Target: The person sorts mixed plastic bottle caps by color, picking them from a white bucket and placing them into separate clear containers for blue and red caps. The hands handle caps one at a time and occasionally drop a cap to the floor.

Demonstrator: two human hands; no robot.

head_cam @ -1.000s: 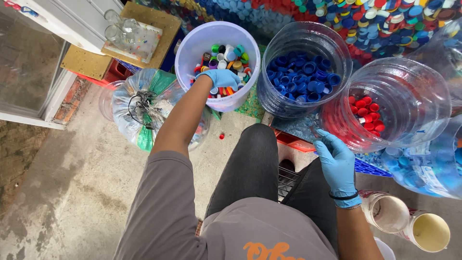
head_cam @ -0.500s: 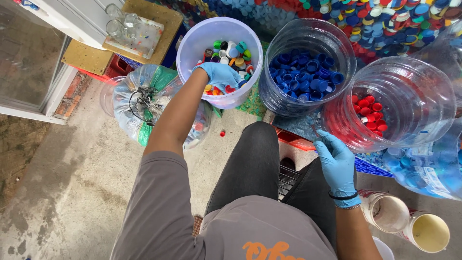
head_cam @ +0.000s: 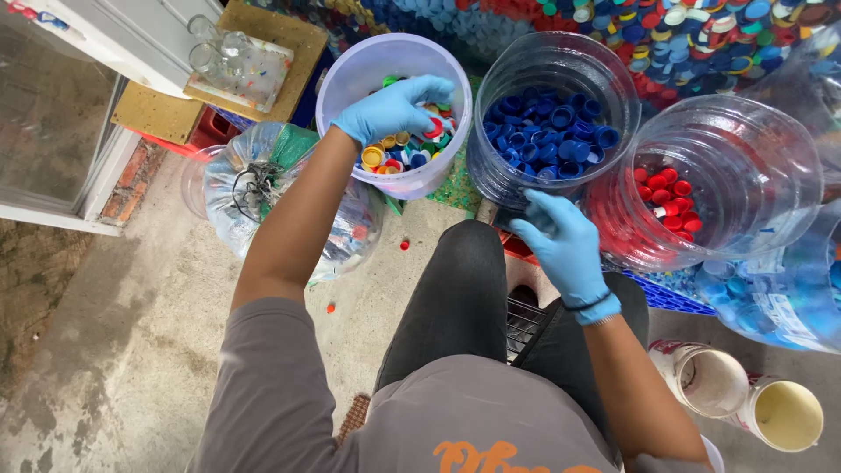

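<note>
- Leftmost, a tied clear plastic bag (head_cam: 263, 188) lies on the concrete floor (head_cam: 114, 350).
- Next, the left hand (head_cam: 394, 107), in a blue glove, reaches into the pale round tub (head_cam: 346, 74) of mixed-colour bottle caps (head_cam: 394, 156); whether its fingers (head_cam: 429, 88) grasp a cap cannot be told.
- The clear jar of blue caps (head_cam: 552, 123) stands just beside the tub.
- The right hand (head_cam: 565, 245), gloved blue, hovers at that jar's base, fingers loosely spread, holding nothing visible.
- Rightmost, a clear jar of red caps (head_cam: 692, 188).

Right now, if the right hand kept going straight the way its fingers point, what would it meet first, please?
Probably the wall of the clear jar of blue caps; the right hand points up towards it, though depth is hard to judge.
</note>
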